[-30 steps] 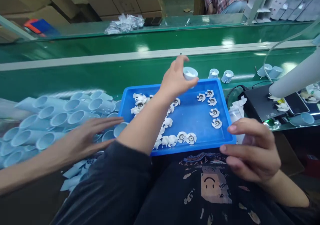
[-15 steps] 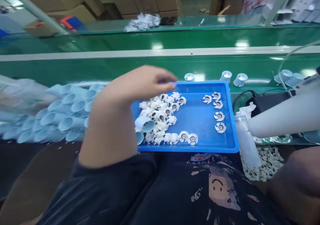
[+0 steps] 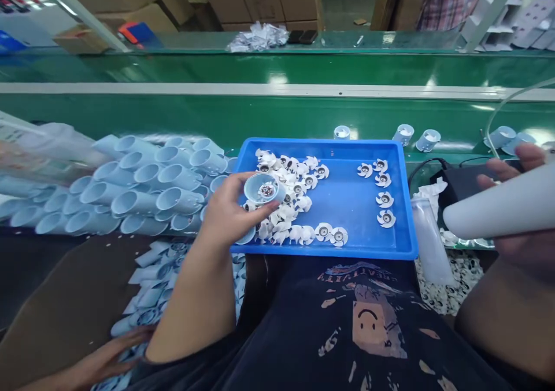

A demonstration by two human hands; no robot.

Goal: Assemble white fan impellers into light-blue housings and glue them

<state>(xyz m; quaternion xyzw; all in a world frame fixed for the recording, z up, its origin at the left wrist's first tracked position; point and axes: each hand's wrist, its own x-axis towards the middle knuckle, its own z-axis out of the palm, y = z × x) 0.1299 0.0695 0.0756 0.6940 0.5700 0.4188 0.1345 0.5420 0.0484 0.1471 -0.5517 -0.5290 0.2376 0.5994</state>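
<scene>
My left hand is closed around a light blue plastic tube, thumb below and fingers behind. The tube's open end faces me, and a round metal-centred part shows inside it. This hand is over the left side of a blue tray. Heaped white fan wheels lie there, with another light blue tube partly hidden by my wrist. Far right, my right hand is behind a thick white cylinder that hides much of it. Its visible fingers are apart; I cannot make out anything held.
Light blue tubes are stacked at the left. Another person's hand reaches among more tubes below. Several fan wheels stand apart along the tray's right side. A few tubes stand upright beyond the tray. A clear plastic sleeve hangs right.
My left hand has come down and back from above the tray's far side and now grips a light blue tube. My right hand has risen behind the white cylinder. Another person's hand appears lower left.
</scene>
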